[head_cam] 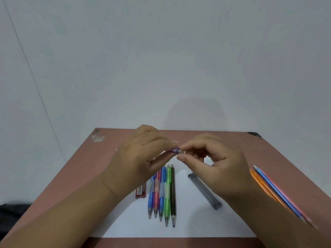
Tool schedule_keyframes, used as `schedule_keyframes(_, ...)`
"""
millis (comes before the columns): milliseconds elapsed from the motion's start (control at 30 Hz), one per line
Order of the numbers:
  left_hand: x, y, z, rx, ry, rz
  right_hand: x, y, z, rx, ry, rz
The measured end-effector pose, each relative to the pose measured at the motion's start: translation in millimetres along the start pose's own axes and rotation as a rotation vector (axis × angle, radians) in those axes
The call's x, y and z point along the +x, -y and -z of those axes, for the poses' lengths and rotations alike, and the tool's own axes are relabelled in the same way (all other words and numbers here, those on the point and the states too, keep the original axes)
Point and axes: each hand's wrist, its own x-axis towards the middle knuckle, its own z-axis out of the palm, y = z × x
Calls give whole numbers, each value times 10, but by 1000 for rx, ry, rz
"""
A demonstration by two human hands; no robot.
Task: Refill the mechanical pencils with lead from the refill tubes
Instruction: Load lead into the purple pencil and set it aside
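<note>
Left hand [138, 158] gripping purple pencil [172, 150], right hand [213, 158] pinching its end cap [181, 151], both above pencil row [162, 192] on desk [232, 144]

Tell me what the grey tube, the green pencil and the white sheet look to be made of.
Grey tube: likely hard plastic, smoky and see-through, with glossy edges. Green pencil: seemingly translucent plastic, with a paler, duller grip band that may be rubber. White sheet: probably paper, flat, matte, no shine.
</note>
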Motion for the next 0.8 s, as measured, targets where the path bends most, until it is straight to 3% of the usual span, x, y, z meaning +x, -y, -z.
schedule_keyframes(133,-23,11,-27,-38,34,52,3,16,13,-13,-68,2)
schedule_keyframes(267,-50,70,-9,-41,72,204,55,-72,82,68,-199,-264)
schedule_keyframes(400,-81,119,-9,-65,145,298,97,-389,103,-237,26,-512)
schedule_keyframes(533,-122,154,-56,-102,181,373,100,-605,43,-337,75,-573)
schedule_keyframes(800,-164,206,-130,-93,273,484,72,-751,5,-323,182,-728)
